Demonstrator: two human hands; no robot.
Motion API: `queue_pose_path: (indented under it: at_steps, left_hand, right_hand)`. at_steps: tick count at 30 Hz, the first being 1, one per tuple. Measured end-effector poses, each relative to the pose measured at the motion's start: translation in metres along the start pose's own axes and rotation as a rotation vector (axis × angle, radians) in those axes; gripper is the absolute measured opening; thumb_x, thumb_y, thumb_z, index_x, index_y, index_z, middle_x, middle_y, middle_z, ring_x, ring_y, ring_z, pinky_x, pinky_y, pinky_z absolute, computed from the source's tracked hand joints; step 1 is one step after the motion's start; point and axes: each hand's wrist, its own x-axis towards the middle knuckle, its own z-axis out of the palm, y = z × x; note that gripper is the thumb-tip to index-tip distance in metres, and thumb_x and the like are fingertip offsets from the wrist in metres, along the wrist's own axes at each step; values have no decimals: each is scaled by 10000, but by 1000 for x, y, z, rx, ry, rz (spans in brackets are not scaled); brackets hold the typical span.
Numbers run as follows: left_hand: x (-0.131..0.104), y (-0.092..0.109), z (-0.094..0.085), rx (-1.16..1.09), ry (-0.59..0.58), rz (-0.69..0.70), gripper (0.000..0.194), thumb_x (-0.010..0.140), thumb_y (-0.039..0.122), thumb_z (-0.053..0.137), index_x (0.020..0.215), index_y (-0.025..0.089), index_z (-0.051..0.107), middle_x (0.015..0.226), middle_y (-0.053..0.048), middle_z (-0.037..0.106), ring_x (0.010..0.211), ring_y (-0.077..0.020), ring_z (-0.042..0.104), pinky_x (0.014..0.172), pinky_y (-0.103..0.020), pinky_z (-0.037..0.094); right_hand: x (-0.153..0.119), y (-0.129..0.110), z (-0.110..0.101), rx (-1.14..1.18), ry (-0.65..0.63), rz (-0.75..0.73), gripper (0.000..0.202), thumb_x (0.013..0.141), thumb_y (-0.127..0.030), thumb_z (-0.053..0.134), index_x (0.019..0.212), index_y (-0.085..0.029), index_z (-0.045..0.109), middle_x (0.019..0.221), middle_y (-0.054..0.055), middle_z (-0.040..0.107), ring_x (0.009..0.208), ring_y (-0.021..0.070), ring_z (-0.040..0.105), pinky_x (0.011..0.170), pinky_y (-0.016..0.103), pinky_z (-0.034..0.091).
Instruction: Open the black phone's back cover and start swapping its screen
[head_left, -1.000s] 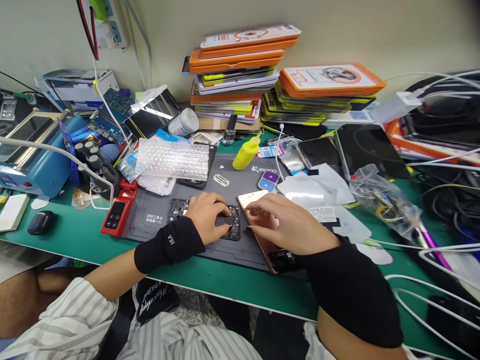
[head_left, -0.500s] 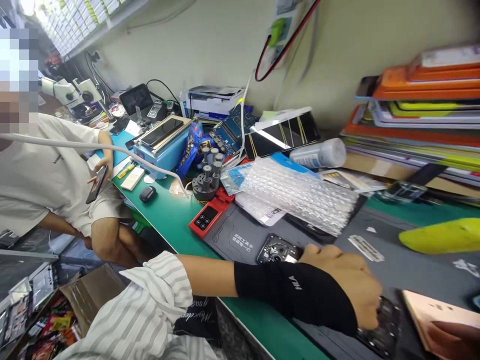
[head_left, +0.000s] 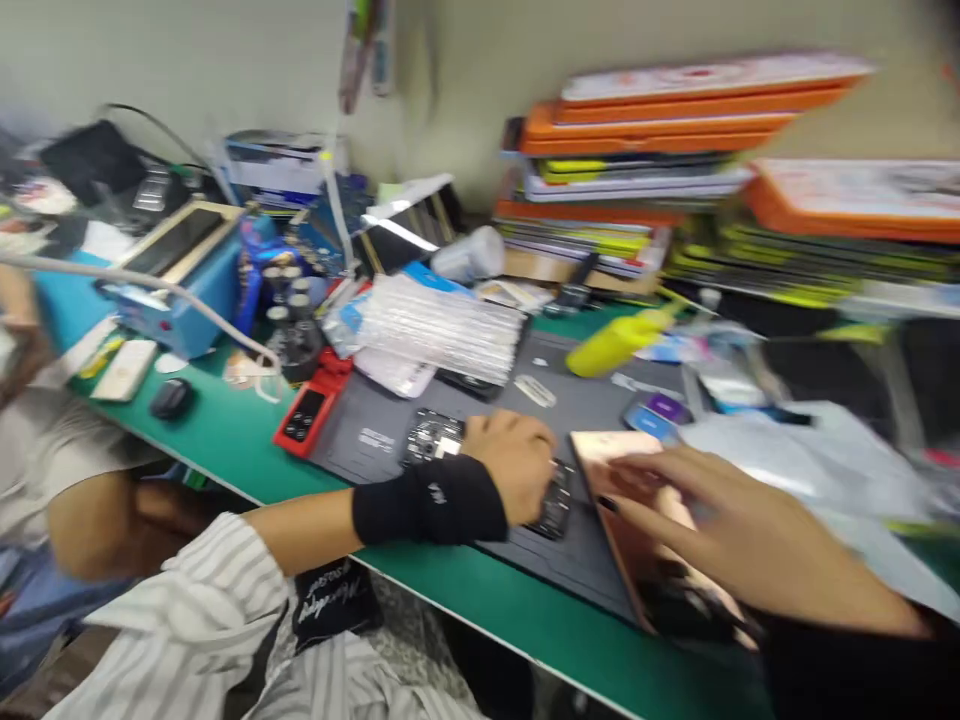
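Note:
My left hand (head_left: 514,465), in a black wrist sleeve, is closed with curled fingers over the middle of an opened phone (head_left: 556,503). The phone's bare circuit parts show at both sides of the hand, and the fingertips are hidden. It lies on a dark grey work mat (head_left: 480,375). Over to the right, my right hand (head_left: 705,510) has its fingers stretched out over a shiny rose-gold panel (head_left: 611,450). The fingers touch or nearly touch its glossy face, which mirrors them. The picture is smeared by motion.
A yellow bottle (head_left: 611,345) lies behind the panel. Bubble wrap (head_left: 442,325) and a red device with buttons (head_left: 307,415) are to the left. Orange boxes (head_left: 660,130) are stacked at the wall, plastic bags (head_left: 810,450) lie right. A seated person (head_left: 82,500) is at far left.
The view has swung to the right, bringing my right hand and more of the panel into sight. My left hand stays over the opened phone.

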Motion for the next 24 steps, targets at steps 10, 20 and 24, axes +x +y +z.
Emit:
queue_pose_path:
  at_steps: [10, 20, 24]
  left_hand:
    - [3, 5, -7, -187, 57, -11, 222, 762, 247, 339, 795, 113, 513, 1205, 69, 467, 1179, -50, 321, 1071, -416, 220]
    - [4, 4, -8, -156, 15, 2, 203, 756, 231, 349, 802, 114, 508, 1250, 101, 447, 1210, -53, 328, 1074, -414, 225]
    - [2, 7, -15, -154, -25, -17, 191, 744, 217, 355, 778, 105, 506, 1259, 117, 437, 1232, -53, 326, 1089, -404, 235]
  right_hand:
    - [9, -17, -14, 51, -198, 184, 410, 642, -337, 731, 986, -161, 593, 873, 59, 570, 804, 187, 536, 678, 306, 463]
    - [15, -33, -4, -42, -257, 184, 462, 506, -369, 792, 864, -134, 616, 808, 61, 524, 758, 220, 513, 657, 362, 444]
    - [15, -32, -5, -17, -281, 202, 478, 508, -369, 793, 879, -123, 618, 792, 62, 514, 745, 219, 515, 634, 349, 433]
